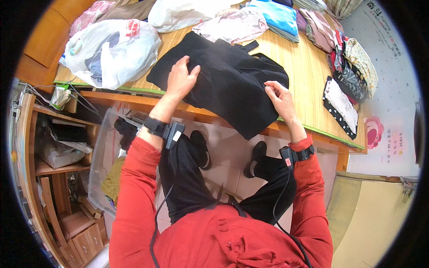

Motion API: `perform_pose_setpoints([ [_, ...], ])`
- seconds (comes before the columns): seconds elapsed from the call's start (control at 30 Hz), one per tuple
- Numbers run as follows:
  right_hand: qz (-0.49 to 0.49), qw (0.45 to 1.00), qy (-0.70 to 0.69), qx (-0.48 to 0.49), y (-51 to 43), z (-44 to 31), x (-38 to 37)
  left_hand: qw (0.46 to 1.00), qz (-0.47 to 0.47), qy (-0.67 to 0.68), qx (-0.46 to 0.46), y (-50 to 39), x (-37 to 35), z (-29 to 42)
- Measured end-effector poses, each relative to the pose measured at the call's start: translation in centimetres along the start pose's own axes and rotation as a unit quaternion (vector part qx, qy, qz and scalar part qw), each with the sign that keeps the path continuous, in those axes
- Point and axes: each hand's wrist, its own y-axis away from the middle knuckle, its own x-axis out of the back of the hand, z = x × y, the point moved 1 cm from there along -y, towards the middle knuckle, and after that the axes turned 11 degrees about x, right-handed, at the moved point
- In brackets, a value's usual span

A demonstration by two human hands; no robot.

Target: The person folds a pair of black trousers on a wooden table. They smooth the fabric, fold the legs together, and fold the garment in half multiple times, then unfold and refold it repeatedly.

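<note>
A black garment (228, 78) lies spread and partly rumpled on the wooden table, one corner hanging over the near edge. My left hand (181, 76) rests on its left part, fingers apart, thumb pointing right. At the garment's right side is my right hand (280, 98), with thumb and forefinger close together at the cloth; whether they pinch it cannot be told. A dark strap or band (249, 46) sticks out at the far side of the garment.
White plastic bags (112, 53) with cloth inside stand at the left and back. Folded clothes (274, 18) lie at the back, others (352, 83) along the right by the wall. A spotted folded piece (341, 107) lies near the right edge. Below left are a clear bin (100, 160) and shelves (62, 167).
</note>
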Motion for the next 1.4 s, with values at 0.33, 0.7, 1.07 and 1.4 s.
perform_pose_setpoints([
  [0.33,0.029,0.994,0.076,0.071,-0.1,-1.6,-1.8,0.965,-0.197,0.075,0.157,-4.2,0.4,1.9],
  [0.7,0.021,0.989,0.115,0.094,-0.8,-1.5,-2.2,0.912,-0.172,0.364,0.079,-3.9,3.4,3.4],
  [1.07,-0.047,0.979,0.148,0.131,-1.4,-1.9,-2.3,0.991,0.11,-0.064,0.041,-2.8,2.7,-2.4],
  [1.4,0.033,0.998,0.028,-0.054,-7.1,4.9,2.2,0.899,-0.175,-0.046,-0.399,14.5,-4.1,8.0],
])
